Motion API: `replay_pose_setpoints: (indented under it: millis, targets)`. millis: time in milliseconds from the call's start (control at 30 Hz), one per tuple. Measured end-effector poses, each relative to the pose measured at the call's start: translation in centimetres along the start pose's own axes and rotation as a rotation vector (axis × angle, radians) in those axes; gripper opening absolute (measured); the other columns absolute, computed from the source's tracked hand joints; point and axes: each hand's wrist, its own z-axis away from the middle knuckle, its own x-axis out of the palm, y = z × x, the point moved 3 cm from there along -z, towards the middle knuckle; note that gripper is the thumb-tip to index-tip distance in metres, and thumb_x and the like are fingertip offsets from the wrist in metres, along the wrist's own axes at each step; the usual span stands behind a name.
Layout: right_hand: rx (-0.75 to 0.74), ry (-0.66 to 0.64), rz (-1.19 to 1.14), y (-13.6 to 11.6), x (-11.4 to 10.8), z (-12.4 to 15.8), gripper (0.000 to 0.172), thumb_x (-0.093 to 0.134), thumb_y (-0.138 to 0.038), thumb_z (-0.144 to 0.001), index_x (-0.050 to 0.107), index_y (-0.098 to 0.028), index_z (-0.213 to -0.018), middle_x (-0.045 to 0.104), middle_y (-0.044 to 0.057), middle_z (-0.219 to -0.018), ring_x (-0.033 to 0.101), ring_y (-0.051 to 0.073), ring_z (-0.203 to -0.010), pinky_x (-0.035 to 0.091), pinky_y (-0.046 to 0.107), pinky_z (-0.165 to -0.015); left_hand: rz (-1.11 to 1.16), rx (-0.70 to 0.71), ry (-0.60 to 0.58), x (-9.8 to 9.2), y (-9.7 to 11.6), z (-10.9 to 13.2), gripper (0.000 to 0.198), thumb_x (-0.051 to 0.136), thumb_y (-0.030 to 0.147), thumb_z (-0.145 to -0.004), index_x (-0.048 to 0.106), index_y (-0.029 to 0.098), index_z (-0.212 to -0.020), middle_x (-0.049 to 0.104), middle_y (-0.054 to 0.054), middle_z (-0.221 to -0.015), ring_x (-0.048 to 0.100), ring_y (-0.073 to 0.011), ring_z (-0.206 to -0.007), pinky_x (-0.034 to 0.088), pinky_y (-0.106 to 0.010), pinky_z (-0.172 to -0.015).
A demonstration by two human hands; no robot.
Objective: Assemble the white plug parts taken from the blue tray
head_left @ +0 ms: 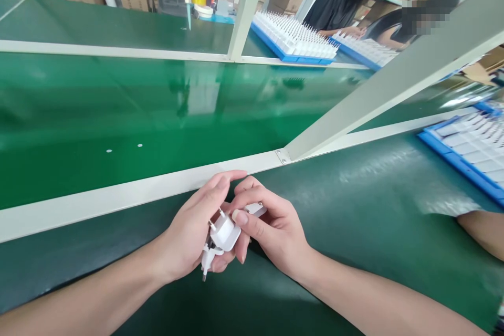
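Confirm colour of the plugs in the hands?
White plugs with metal pins, seen in the head view.

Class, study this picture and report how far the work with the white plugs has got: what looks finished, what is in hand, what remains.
Nothing plainly finished shows near the worker. In hand: the left hand holds several white plugs, and the right hand touches the top one. Left, as a guess: the blue tray at the right holds many more white pieces; whether those are done cannot be told.

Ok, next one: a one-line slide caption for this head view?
Left hand cups several white plug adapters while the right hand fingers one, over a dark green bench beside a green conveyor belt.
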Motion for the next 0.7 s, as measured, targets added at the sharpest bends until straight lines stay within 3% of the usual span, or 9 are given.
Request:
replay_pose_setpoints:
  millis: [67, 200, 333, 400, 500, 567, 700]
  targets:
    - [0.023, -0.015, -0.024, -0.1, 0.2, 0.1, 0.005, 0.073, -0.025, -0.107, 0.071, -0.022, -0.111, 0.055, 0.002, -0.101, 0.063, 0.013, -0.061, 0.053, 0.023, -0.055, -0.017, 0.016, 0.047, 0.0, 0.0, 0.1, 0.076, 0.05, 0.071, -0.099, 0.024, 0.026, -0.154, 0.06, -0.002, -0.058, 0.045, -0.012, -0.037, 0.039, -0.016, -0.037]
    - [-0.034, 0.09, 0.192, -0.7, 0.3, 0.3, 0.031, 0.091, -0.042, -0.093, 0.072, -0.023, -0.106, 0.053, 0.002, -0.088, 0.056, 0.019, -0.074, 0.051, 0.028, -0.064, -0.044, 0.065, 0.037, 0.2, 0.2, 0.3, 0.079, 0.071, 0.065, -0.09, 0.033, 0.026, -0.147, 0.058, 0.003, -0.068, 0.048, -0.009, -0.042, 0.043, -0.016, -0.041]
    - [-0.136, 0.046, 0.45, -1.3, 0.8, 0.4, 0.041, 0.092, -0.052, -0.091, 0.076, -0.025, -0.117, 0.056, 0.005, -0.096, 0.055, 0.023, -0.086, 0.051, 0.033, -0.073, -0.127, 0.12, 0.039, 0.2, 0.0, 0.5, 0.091, 0.092, 0.056, -0.072, 0.042, 0.026, -0.141, 0.06, 0.0, -0.085, 0.061, -0.0124, -0.07, 0.053, -0.018, -0.061]
    - [-0.179, 0.018, 0.472, -1.3, 0.9, 0.4, 0.037, 0.089, -0.051, -0.094, 0.076, -0.026, -0.118, 0.056, 0.005, -0.096, 0.054, 0.022, -0.087, 0.05, 0.033, -0.075, -0.166, 0.166, 0.05, 0.2, -0.2, 0.5, 0.091, 0.085, 0.072, -0.068, 0.047, 0.023, -0.135, 0.061, -0.002, -0.087, 0.062, -0.0151, -0.074, 0.054, -0.019, -0.062]
    - [-0.165, 0.024, 0.439, -1.1, 0.6, 0.3, 0.032, 0.09, -0.044, -0.095, 0.077, -0.027, -0.118, 0.056, 0.003, -0.089, 0.053, 0.021, -0.086, 0.048, 0.031, -0.074, -0.184, 0.178, 0.101, 0.0, -0.6, 0.4, 0.091, 0.049, 0.095, -0.077, 0.049, 0.022, -0.13, 0.057, 0.0, -0.074, 0.056, -0.0139, -0.054, 0.048, -0.021, -0.048]
    - [-0.115, 0.054, 0.401, -0.9, 0.3, 0.2, 0.026, 0.087, -0.038, -0.098, 0.076, -0.026, -0.118, 0.056, 0.003, -0.089, 0.054, 0.02, -0.082, 0.046, 0.028, -0.069, -0.151, 0.145, 0.148, -0.2, -0.7, 0.3, 0.087, 0.033, 0.096, -0.084, 0.049, 0.022, -0.127, 0.055, 0.001, -0.068, 0.05, -0.0127, -0.045, 0.045, -0.022, -0.044]
    - [-0.029, 0.129, 0.292, -0.7, -0.1, 0.3, 0.008, 0.071, -0.028, -0.105, 0.071, -0.023, -0.112, 0.055, 0.0, -0.089, 0.053, 0.014, -0.073, 0.044, 0.023, -0.067, -0.134, 0.091, 0.152, 0.0, -0.6, 0.2, 0.08, 0.036, 0.091, -0.089, 0.045, 0.022, -0.128, 0.054, 0.003, -0.061, 0.049, -0.0129, -0.041, 0.041, -0.02, -0.042]
